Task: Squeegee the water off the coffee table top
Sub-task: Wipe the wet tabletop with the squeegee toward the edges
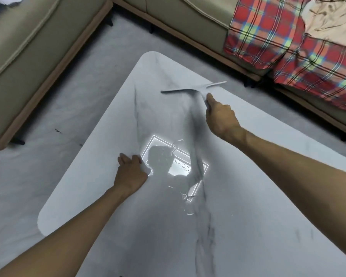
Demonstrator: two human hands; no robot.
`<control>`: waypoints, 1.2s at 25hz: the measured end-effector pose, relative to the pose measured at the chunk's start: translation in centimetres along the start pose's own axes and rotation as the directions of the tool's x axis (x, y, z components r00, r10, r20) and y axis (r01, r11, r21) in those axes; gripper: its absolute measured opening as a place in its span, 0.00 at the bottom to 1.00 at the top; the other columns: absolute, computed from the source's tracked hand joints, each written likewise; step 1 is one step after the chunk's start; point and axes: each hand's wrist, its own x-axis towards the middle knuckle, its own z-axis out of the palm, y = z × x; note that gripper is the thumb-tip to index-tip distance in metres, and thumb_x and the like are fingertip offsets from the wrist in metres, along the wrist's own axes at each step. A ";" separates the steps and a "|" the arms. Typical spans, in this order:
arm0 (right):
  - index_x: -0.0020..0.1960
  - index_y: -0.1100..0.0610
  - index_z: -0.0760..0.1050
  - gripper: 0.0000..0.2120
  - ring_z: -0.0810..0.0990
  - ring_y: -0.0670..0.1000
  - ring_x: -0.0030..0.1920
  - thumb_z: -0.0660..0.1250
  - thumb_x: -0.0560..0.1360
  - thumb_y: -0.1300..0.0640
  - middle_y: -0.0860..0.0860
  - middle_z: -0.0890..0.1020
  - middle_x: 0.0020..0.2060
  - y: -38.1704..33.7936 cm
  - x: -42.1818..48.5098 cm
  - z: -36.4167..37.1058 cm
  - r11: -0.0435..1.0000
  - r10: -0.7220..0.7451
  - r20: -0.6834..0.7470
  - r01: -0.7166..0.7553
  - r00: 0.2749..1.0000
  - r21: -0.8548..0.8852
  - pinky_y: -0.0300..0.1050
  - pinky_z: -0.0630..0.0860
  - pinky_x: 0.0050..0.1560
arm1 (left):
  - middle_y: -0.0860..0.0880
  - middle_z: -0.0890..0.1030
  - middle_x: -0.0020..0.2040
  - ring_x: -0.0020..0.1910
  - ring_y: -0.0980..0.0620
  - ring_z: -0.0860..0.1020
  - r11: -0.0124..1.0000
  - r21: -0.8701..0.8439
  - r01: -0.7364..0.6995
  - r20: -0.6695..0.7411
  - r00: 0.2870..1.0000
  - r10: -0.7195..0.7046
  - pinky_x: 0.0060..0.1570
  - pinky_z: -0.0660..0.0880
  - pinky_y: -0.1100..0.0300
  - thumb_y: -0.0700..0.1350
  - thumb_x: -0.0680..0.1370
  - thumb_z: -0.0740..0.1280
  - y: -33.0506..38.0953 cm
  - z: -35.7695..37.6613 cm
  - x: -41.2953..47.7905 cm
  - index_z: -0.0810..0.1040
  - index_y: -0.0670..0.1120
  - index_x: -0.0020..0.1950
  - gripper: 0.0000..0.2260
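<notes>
A white marble-look coffee table top [100, 152] with grey veins fills the middle of the view. Water droplets and thin puddle lines [181, 166] glisten in a bright ceiling-light reflection near its centre. My right hand [221, 118] grips the handle of a pale grey squeegee [190, 90], whose long blade lies across the far part of the top, beyond the water. My left hand [131, 169] rests on the table just left of the wet patch, fingers loosely bent and holding nothing.
A beige sofa [28, 56] wraps around the far left and back. A red plaid blanket [278, 37] lies on its right section. Grey floor [74, 96] shows between the sofa and the table's rounded far corner [150, 54].
</notes>
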 end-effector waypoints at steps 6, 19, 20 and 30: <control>0.72 0.46 0.58 0.21 0.73 0.59 0.31 0.52 0.80 0.57 0.55 0.76 0.31 5.4 -13.8 -1.2 0.996 0.078 0.192 -0.068 0.978 -0.058 0.47 0.69 0.33 | 0.30 0.49 0.75 0.77 0.33 0.51 0.998 -0.039 0.040 0.112 0.993 -0.036 0.62 0.70 0.51 0.40 0.72 0.58 0.4 -1.1 0.4 0.64 0.50 0.54 0.13; 0.75 0.56 0.56 0.24 0.77 0.68 0.52 0.51 0.79 0.61 0.67 0.78 0.52 -4.6 -2.2 1.4 0.980 0.106 0.046 -0.112 0.993 0.167 0.56 0.73 0.49 | 0.35 0.45 0.78 0.79 0.39 0.46 0.999 0.005 -0.052 0.153 0.987 0.051 0.59 0.68 0.54 0.40 0.70 0.62 -0.4 -1.8 -0.1 0.63 0.53 0.53 0.16; 0.77 0.54 0.53 0.26 0.78 0.67 0.50 0.52 0.80 0.61 0.67 0.79 0.50 -4.9 -4.3 2.5 0.993 0.049 0.079 -0.057 0.996 0.105 0.52 0.71 0.46 | 0.36 0.45 0.78 0.79 0.40 0.46 0.998 0.008 -0.057 0.152 0.987 0.055 0.60 0.68 0.53 0.40 0.70 0.62 -0.5 -1.8 -0.2 0.64 0.53 0.54 0.16; 0.67 0.57 0.65 0.15 0.78 0.69 0.51 0.54 0.80 0.58 0.66 0.80 0.51 -6.2 -5.4 -1.3 0.995 -0.063 0.058 0.058 0.996 0.081 0.55 0.73 0.49 | 0.41 0.69 0.64 0.60 0.39 0.73 0.991 -0.018 -0.130 -0.200 0.972 0.124 0.60 0.71 0.51 0.34 0.71 0.64 -4.1 -2.1 -3.2 0.71 0.42 0.55 0.13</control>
